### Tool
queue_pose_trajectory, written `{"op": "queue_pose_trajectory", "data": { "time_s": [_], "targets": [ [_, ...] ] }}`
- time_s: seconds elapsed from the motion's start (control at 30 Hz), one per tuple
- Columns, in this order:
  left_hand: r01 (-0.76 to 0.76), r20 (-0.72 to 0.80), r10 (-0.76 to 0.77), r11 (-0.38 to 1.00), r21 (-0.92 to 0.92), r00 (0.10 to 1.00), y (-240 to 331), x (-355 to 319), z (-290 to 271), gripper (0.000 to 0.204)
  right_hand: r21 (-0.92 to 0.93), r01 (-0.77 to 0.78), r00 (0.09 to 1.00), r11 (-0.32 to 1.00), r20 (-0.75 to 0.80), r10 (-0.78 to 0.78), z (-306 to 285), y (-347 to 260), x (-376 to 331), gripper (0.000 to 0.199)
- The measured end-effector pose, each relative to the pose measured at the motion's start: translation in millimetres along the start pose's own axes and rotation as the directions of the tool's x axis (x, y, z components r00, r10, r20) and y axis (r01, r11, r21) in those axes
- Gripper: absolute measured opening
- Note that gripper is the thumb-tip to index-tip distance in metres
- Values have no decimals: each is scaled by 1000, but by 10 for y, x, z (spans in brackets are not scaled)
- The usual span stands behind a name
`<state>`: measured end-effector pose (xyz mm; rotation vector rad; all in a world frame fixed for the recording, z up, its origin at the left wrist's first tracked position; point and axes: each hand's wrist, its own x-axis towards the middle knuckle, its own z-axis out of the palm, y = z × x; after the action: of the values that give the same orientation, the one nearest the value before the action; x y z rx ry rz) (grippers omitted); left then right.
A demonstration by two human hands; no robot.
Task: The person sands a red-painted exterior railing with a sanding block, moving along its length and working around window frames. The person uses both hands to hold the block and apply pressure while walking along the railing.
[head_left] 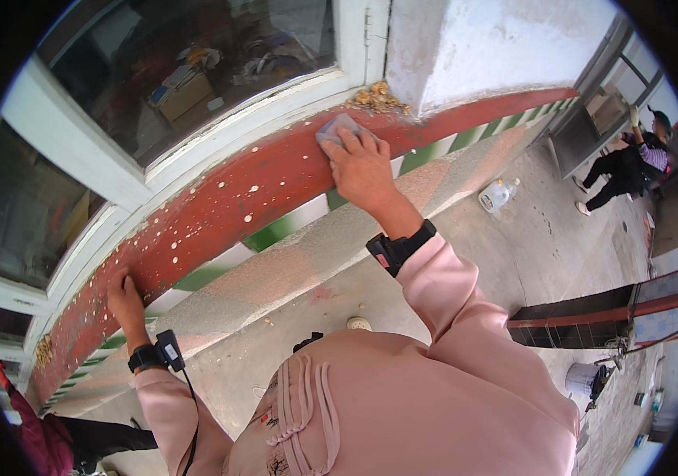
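My right hand (361, 173) presses a folded greyish-purple cloth (340, 129) onto the red windowsill (212, 202), near the wall corner. Its fingers are bent over the cloth and hide part of it. Farther left, my left hand (125, 304) leans on the same sill beside the white window frame, holding nothing that I can see; some of its fingers are hard to make out. Pale spots and specks dot the red paint between my hands. Just past the cloth, a heap of yellow-brown crumbly debris (379, 97) lies in the corner.
Below the sill runs a green and white band (283, 226). A clear plastic jug (497, 194) stands on the concrete floor, and a bucket (585, 379) is at the right. One person (632, 163) is by a door at far right; another (45, 436) is at lower left.
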<state>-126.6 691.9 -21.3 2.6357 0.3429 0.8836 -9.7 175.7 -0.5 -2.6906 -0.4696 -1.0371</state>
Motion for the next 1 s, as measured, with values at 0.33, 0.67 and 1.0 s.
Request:
{"op": "queue_pose_trajectory", "data": {
  "time_s": [0.33,0.67,1.0],
  "targets": [
    [509,-284,-428,782,360,858,-1179,-1362,-340,37,25,-26,999,999,-22,26,31,-54,-17,40],
    [53,834,-363,925,377,416,-1715,-3083,1262,18,135,-36,998,990,55,29,25,-26,-39,42],
    [594,887,-256,804,-25,384,-1010,-2792,1799,15,119,-74,995,990,80,65,8,-55,-48,41]
  ]
}}
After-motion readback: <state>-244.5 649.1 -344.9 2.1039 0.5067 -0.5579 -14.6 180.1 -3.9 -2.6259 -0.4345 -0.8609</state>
